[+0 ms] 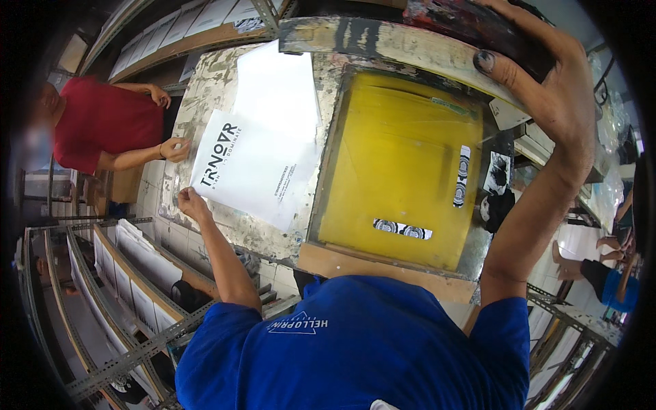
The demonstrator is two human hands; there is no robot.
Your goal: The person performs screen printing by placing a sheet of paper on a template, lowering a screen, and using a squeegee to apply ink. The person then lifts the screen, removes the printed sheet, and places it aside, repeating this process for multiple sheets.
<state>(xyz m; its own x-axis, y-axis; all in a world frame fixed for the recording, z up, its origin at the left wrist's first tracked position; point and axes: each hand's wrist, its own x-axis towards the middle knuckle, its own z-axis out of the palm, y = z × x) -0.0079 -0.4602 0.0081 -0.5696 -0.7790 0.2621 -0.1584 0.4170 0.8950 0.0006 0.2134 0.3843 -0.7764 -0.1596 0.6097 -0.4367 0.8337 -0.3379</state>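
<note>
The stained worktable [205, 92] is the largest item. Right of centre is a yellow screen [396, 150], with an ink-marked wooden beam [372, 37] across its far side. The printed sheet [236, 181] lies on the table left of the screen, overlapping plain white sheets [273, 89]. The right hand [550, 89] spans the beam's right end, thumb and fingers wide apart; whether it grips cannot be told. The left hand [194, 203] pinches the printed sheet's near corner. Assessment: dark lettering applied; sheet not yet off the table.
</note>
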